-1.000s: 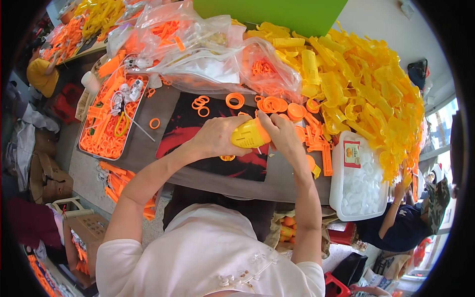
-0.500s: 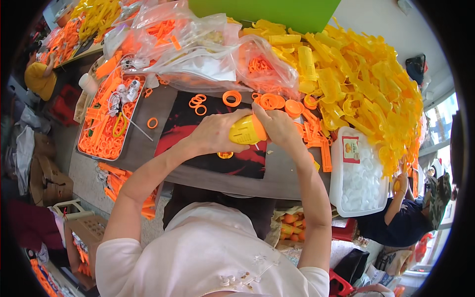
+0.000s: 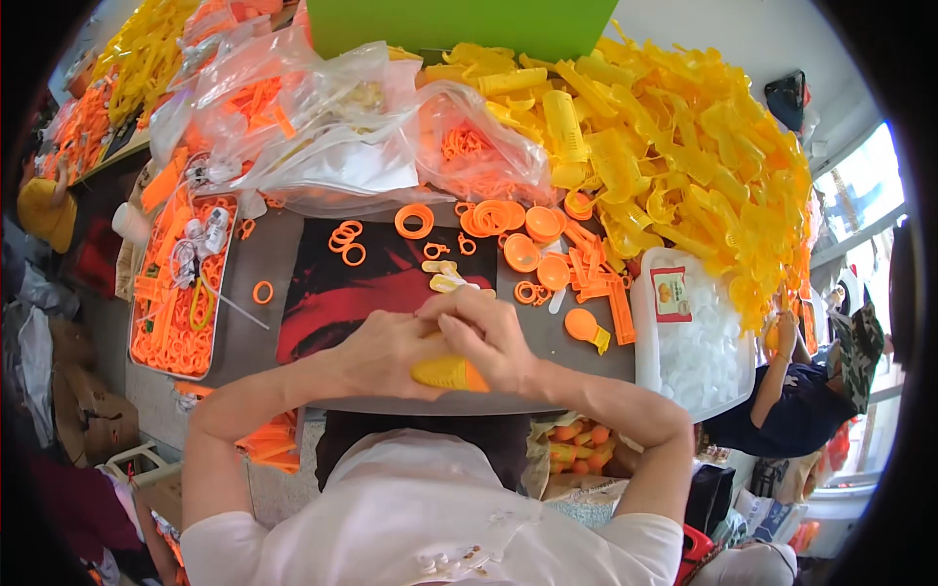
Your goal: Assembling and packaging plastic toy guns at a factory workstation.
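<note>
Near the table's front edge, my two hands are clasped around a yellow plastic housing (image 3: 442, 374) with an orange end. My left hand (image 3: 376, 354) grips it from the left. My right hand (image 3: 489, 339) lies over its upper side, fingers bent across it; part of the housing is hidden beneath them. Just beyond my hands, small yellow and whitish pieces (image 3: 445, 276) lie on the black-and-red mat (image 3: 342, 305). Orange rings (image 3: 414, 221) sit farther back, and round orange cups (image 3: 523, 253) are to the right. An orange disc with a yellow tab (image 3: 583, 328) rests right of my right hand.
A metal tray (image 3: 166, 363) of orange parts stands at left. A white tub (image 3: 647, 347) holds translucent pieces at right. Yellow parts (image 3: 674, 146) are heaped at the back right, beside clear plastic bags (image 3: 322, 146). Another person's hand (image 3: 785, 335) shows at far right.
Both hands have drawn back toward my body with the yellow housing. My right hand has folded over it, and small pieces on the mat have come into sight.
</note>
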`<state>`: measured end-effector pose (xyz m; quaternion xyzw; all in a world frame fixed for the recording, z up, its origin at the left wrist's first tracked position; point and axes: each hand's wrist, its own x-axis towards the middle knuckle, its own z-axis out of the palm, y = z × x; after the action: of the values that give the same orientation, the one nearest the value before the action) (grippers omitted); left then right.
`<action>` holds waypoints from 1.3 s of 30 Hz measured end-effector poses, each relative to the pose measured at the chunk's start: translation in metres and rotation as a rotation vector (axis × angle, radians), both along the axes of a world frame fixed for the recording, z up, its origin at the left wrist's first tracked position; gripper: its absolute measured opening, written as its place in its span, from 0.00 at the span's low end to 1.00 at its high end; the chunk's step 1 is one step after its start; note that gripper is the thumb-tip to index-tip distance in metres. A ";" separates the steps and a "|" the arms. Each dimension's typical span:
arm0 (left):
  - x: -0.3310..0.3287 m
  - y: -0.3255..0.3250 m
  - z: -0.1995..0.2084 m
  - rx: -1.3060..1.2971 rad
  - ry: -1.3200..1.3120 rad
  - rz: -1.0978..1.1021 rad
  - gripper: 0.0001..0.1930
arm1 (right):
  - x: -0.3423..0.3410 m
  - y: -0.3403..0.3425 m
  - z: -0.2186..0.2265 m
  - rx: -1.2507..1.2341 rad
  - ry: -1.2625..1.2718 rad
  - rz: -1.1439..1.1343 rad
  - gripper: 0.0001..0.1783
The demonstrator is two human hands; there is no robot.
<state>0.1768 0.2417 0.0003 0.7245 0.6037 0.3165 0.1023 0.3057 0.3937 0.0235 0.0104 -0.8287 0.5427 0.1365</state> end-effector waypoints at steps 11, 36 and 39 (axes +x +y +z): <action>-0.006 0.007 0.000 0.101 0.008 0.061 0.35 | -0.017 -0.003 -0.008 -0.082 0.131 -0.070 0.16; -0.022 -0.063 -0.007 -0.069 -1.466 0.201 0.40 | 0.021 0.196 -0.089 0.843 -0.058 -0.960 0.05; -0.005 -0.057 -0.026 0.036 -1.800 0.106 0.41 | 0.009 0.211 -0.103 1.221 -0.340 -0.803 0.08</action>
<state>0.1720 0.1846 -0.0256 0.1754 0.3226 0.7778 0.5102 0.3151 0.6046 -0.0791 -0.3029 -0.9322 -0.1108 0.1641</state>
